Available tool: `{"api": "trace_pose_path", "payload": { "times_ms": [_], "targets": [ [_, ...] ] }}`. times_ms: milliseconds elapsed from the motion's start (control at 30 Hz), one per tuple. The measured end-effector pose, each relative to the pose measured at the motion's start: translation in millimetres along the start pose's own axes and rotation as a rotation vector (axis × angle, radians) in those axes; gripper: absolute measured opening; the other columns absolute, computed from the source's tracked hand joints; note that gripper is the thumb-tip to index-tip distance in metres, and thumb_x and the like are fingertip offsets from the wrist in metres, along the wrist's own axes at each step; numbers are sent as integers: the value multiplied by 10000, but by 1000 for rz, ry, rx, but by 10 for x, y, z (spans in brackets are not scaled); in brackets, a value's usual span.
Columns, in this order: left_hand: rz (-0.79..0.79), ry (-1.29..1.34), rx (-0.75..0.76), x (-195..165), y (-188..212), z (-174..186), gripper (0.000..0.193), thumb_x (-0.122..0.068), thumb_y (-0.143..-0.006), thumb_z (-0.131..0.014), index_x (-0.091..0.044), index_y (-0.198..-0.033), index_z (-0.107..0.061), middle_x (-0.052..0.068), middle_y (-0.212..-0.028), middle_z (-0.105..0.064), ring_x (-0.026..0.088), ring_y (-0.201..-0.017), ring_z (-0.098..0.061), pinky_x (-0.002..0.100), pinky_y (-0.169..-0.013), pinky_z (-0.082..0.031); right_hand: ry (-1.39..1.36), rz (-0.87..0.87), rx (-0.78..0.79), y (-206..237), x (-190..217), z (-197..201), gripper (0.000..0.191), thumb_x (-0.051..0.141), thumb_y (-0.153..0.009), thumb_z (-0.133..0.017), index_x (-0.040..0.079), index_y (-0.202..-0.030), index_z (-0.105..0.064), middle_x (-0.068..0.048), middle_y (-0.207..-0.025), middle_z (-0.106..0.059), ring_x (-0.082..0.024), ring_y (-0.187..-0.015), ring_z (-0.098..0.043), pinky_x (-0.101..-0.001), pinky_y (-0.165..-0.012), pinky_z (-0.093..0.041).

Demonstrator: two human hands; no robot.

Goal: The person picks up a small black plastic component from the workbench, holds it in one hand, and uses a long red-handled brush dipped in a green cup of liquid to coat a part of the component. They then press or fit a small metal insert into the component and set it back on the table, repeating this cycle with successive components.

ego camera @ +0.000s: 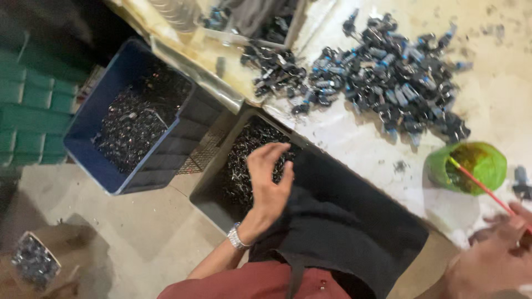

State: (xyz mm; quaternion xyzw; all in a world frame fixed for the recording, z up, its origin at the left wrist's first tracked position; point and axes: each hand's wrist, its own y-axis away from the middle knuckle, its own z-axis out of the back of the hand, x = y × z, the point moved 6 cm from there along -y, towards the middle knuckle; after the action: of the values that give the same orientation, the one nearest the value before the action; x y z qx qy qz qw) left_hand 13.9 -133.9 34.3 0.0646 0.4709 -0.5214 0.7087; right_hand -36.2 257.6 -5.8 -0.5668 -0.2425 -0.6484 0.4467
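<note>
Head camera looks down on a pale worktable (499, 94) carrying a wide heap of dark metal-and-blue small parts (388, 72). Below its edge stand a blue plastic bin (166, 149) and a grey bin (208, 194), both filled with small dark metal pieces. A black cloth (338, 221) drapes over the person's lap and the grey bin's near side. The left hand (270, 180), wearing a metal wristwatch (236, 237), hovers over the grey bin with fingers loosely curled and apart, grasping nothing visible. The right hand (493, 254), at the lower right corner, pinches a thin red stick (479, 185) whose far end dips into a green cup (468, 166) on the table.
</note>
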Motion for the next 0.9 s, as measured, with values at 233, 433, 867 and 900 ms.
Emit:
{"api": "trace_pose_path", "payload": {
  "times_ms": [233,433,867,900],
  "targets": [
    [-247,58,3,-188,-645,-293,168,-75,-898,-748,-106,-1061,-723,94,-1276,-654,310,-1230,-578,448,-1093,-458,212,-157,208,45,-626,355,260,202,-1211,-572,-50,-1236,-630,-111,-901,-656,-90,-604,-531,-228,-554,-414],
    [-513,-467,-196,-290,-2564,-154,494,-395,-897,-777,-70,-1260,-697,259,-1371,-522,527,-1206,-505,594,-989,-367,-19,-119,228,431,-648,214,198,159,-1105,-620,-11,-1165,-700,-101,-852,-708,-75,-631,-561,-213,-593,-459],
    [-326,440,-201,-151,-2427,214,190,-107,-1144,-614,37,-1257,-563,69,-985,-498,169,-803,-432,311,-745,-408,-697,-87,682,402,764,-686,1072,770,-954,-502,41,-1644,-126,-273,-1156,-700,-230,-817,-647,-301,-635,-531],
    [-296,557,-189,-131,-2207,233,221,-77,-1130,-591,33,-1314,-539,46,-984,-469,141,-783,-401,296,-722,-391,-701,-95,696,348,821,-775,1090,794,-946,-478,72,-1652,-67,-277,-1170,-699,-235,-826,-652,-304,-644,-533]
  ]
}}
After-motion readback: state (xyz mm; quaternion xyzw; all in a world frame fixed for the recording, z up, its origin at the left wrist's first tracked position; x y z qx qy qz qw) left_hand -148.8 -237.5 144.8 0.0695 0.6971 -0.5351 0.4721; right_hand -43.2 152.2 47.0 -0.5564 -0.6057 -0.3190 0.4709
